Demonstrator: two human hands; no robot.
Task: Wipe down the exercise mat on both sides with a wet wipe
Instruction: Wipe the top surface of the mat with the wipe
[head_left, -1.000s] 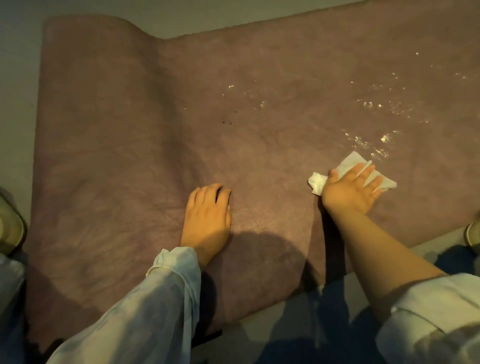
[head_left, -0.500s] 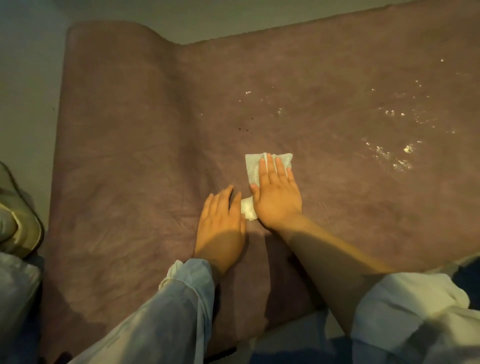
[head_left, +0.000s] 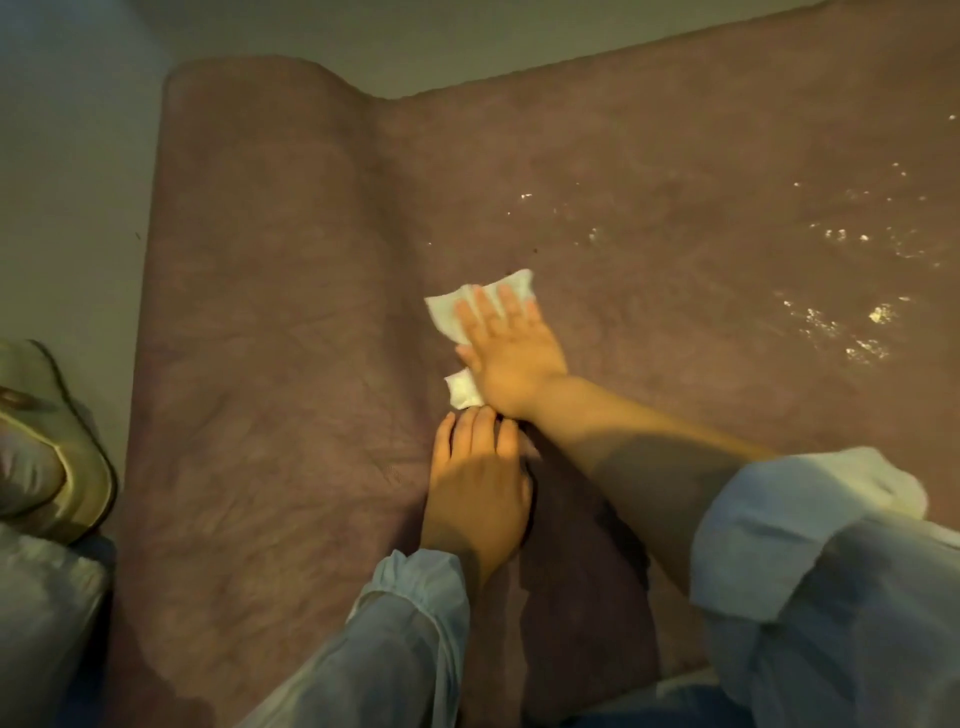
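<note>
The exercise mat (head_left: 649, 171) lies spread over the floor; wet glints toward three o'clock suggest that stretch is wiped, while the dry part toward nine o'clock and the underside look left to do; the right hand (head_left: 511, 349) presses the wet wipe (head_left: 451, 312) flat, fingers straight; the left hand (head_left: 475, 488) rests open at six o'clock of it, holding nothing.
</note>
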